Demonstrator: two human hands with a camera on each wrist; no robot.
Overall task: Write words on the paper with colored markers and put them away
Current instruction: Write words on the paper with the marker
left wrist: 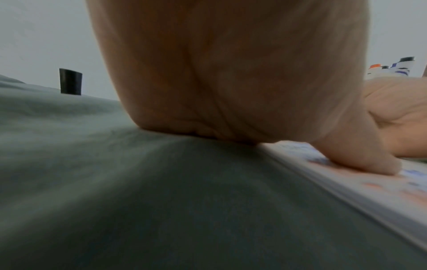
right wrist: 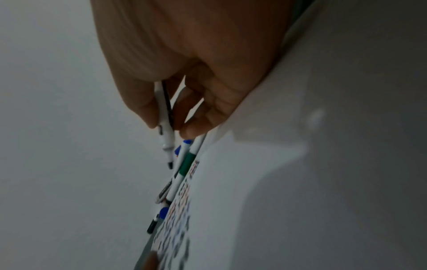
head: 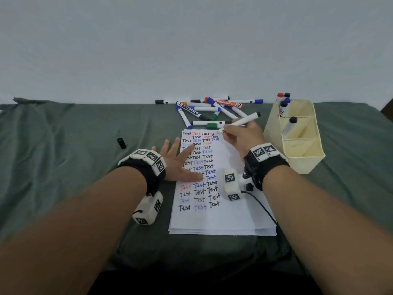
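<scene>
The right hand (head: 241, 135) pinches a light, smooth marker (head: 242, 122) low near its tip, over the paper's (head: 214, 218) top edge. The left hand (head: 177, 160), spread flat, presses the thin, slippery paper.

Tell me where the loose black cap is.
In the head view the black cap lies alone on the green cloth, left of the paper and just beyond the left hand.
</scene>
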